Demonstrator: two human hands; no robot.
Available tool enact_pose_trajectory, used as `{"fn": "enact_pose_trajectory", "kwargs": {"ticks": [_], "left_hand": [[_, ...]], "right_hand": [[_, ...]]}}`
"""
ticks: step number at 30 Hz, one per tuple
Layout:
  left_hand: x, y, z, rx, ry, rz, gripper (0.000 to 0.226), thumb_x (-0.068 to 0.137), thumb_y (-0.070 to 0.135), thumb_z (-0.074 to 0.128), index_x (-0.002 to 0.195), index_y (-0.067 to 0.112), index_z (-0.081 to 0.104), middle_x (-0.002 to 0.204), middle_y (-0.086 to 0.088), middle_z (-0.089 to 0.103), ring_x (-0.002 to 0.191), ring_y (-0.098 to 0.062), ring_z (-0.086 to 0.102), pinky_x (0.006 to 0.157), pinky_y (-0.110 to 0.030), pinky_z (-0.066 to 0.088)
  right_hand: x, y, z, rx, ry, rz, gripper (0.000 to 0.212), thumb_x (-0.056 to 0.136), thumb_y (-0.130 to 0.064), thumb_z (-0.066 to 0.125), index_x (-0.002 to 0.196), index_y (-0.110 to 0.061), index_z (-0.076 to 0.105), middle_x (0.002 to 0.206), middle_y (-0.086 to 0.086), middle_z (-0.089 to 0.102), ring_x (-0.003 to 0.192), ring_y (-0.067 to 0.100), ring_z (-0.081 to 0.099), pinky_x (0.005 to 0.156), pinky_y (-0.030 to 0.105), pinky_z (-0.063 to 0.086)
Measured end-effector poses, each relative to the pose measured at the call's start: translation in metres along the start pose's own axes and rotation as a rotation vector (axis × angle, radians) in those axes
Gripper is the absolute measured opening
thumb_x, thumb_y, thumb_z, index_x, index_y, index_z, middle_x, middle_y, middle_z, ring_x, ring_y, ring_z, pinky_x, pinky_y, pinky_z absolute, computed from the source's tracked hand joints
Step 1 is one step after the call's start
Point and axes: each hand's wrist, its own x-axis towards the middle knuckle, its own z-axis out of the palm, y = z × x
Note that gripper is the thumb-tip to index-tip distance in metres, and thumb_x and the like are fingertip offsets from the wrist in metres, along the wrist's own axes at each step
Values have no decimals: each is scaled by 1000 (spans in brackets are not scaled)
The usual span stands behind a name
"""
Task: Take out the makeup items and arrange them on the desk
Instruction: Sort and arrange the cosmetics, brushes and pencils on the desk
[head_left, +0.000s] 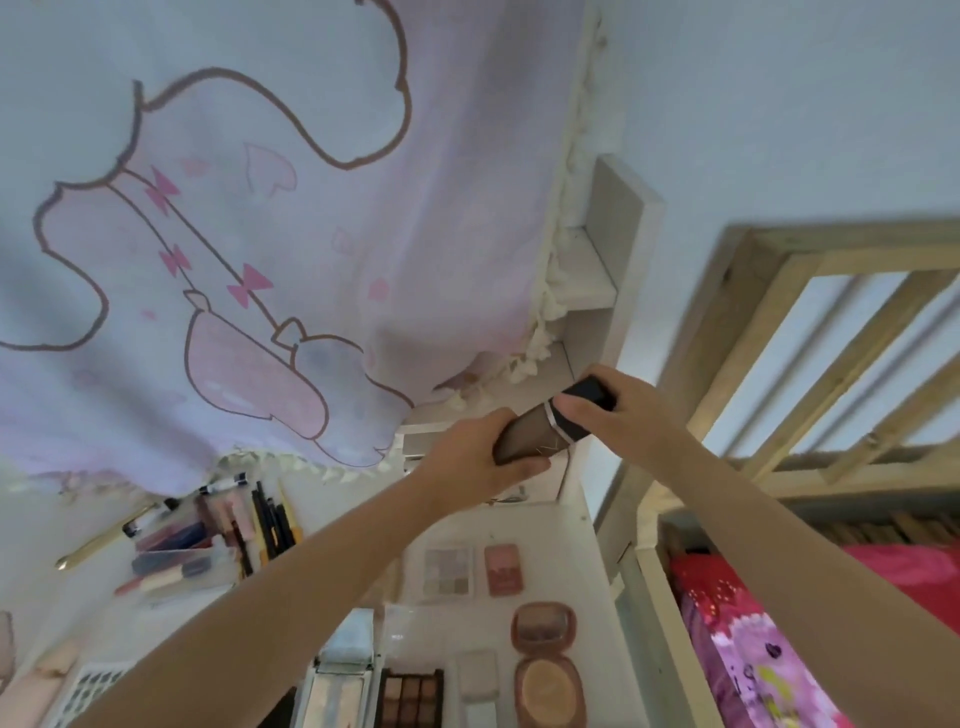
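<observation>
Hands (480, 452) (618, 410) grip smooth foundation tube (540, 431).

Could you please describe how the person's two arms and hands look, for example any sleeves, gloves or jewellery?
Both arms are bare from the frame's lower edge up to the hands; no sleeve shows. The left hand and the right hand wear no gloves. No ring, bracelet or watch can be seen on the fingers or wrists. The nails look short and unpainted, although the picture is too soft to be sure.
</observation>
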Motion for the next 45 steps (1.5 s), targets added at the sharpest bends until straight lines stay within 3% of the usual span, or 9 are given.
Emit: {"fn": "enact_pose_trajectory", "kwargs": {"ticks": [10, 15, 20, 24, 28, 31, 33, 38, 45], "left_hand": [[12, 3, -17, 233, -111, 88, 29, 84, 49, 54, 94, 23, 46, 65, 17, 41, 59, 2, 39, 51, -14, 26], [6, -33, -29, 33, -133, -66, 20, 84, 35, 60, 90, 18, 51, 69, 6, 50, 60, -11, 51, 53, -15, 38], [13, -34, -1, -107, -134, -44, 16, 84, 31, 61, 88, 21, 49, 68, 8, 50, 59, -7, 50, 56, -18, 41], [12, -36, 22, -320, -125, -30, 20, 85, 20, 60, 98, 22, 45, 74, 10, 50, 58, 2, 51, 52, -8, 41], [14, -51, 47, -364, -192, -58, 29, 85, 10, 60, 113, 5, 51, 96, -1, 55, 87, -16, 53, 83, -31, 46], [21, -64, 68, -294, -186, -110, 25, 83, 10, 62, 106, 1, 55, 91, -4, 54, 83, -19, 48, 71, -16, 37], [24, -68, 83, -325, -190, -172, 29, 82, 8, 63, 109, 3, 54, 90, -2, 52, 84, -17, 48, 72, -19, 37], [35, -79, 123, -455, -233, -247, 26, 81, -6, 58, 94, 12, 47, 86, -1, 49, 82, -19, 44, 57, -1, 38], [48, -86, 155, -370, -273, -250, 22, 76, 4, 64, 98, 5, 58, 95, -14, 62, 86, -22, 55, 79, -29, 43]], "right_hand": [[-5, 12, 13, 457, 122, 277, 18, 83, -20, 57, 66, -14, 51, 58, -1, 47, 38, 2, 38, 34, 15, 27], [-3, 32, -54, 531, 481, 375, 23, 88, -22, 51, 66, -20, 48, 61, 1, 35, 35, 6, 31, 33, 12, 21], [-2, 32, -23, 451, 203, 331, 21, 89, -33, 51, 75, -18, 52, 56, -1, 40, 28, 1, 32, 30, 13, 26], [-6, 37, -11, 436, 150, 316, 19, 91, -26, 50, 76, -13, 50, 50, -3, 38, 29, 2, 30, 31, 14, 26], [-11, 52, -3, 248, 1, 283, 12, 88, -19, 56, 79, -12, 52, 51, -4, 41, 32, 0, 34, 36, 15, 29], [-12, 68, 5, 179, -21, 379, 20, 86, -21, 58, 93, -3, 53, 57, 0, 42, 33, 0, 37, 36, 12, 30], [-15, 84, 11, 159, -4, 466, 24, 86, -21, 58, 100, -2, 54, 60, 1, 45, 39, 2, 39, 38, 14, 32], [-16, 111, 29, -13, -21, 482, 26, 81, -19, 65, 101, -4, 57, 73, -3, 53, 70, 14, 51, 61, 21, 39], [-5, 126, 44, -149, -153, 401, 29, 79, -15, 67, 103, -4, 58, 78, -4, 53, 65, -4, 46, 56, -1, 35]]}}
